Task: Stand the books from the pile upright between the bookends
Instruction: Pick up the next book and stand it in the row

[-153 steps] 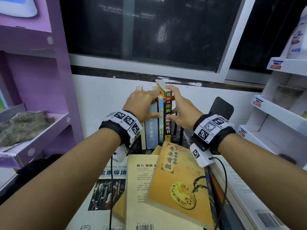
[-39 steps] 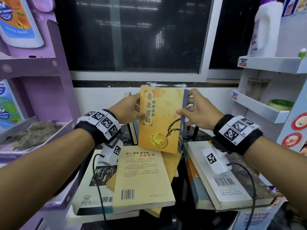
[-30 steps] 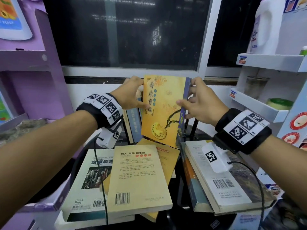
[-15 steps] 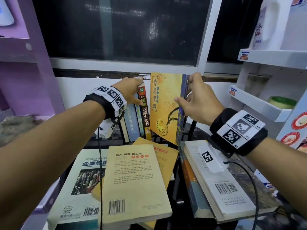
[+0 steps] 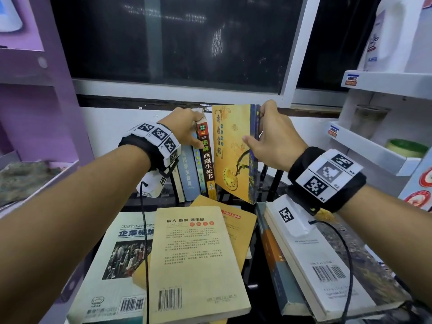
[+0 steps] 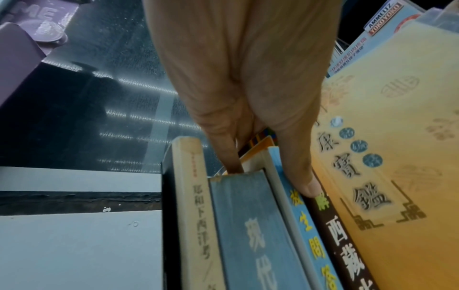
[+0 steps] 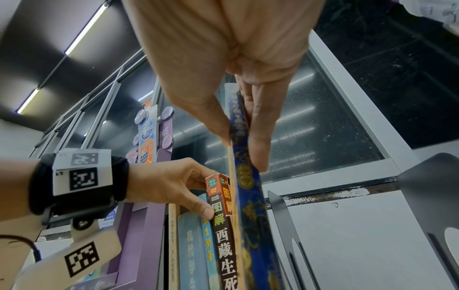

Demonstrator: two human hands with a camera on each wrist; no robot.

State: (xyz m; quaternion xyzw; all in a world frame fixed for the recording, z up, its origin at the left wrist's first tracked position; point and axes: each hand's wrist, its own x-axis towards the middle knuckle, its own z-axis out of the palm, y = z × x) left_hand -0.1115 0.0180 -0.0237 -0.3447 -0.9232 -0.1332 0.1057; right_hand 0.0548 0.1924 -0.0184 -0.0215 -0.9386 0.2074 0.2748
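The yellow paperback (image 5: 233,150) looks light and bendy, so we pinch its blue spine edge with our right hand (image 5: 273,139), hovering just beside the upright row (image 5: 198,169), which our left hand (image 5: 184,127) grips steady.

A dark tabletop (image 5: 254,280) with a glossy black surface carries everything here, only narrow strips of it showing between the books. At its back a row of upright books (image 5: 195,170) stands on it, spines facing out, with a black metal bookend (image 7: 285,231) just to their right. Nearer, a loose pile of books (image 5: 187,258) lies flat on the left, a pale yellow one on top with its barcode facing up. To the right a second stack (image 5: 311,272) lies flat, a white-covered book uppermost.
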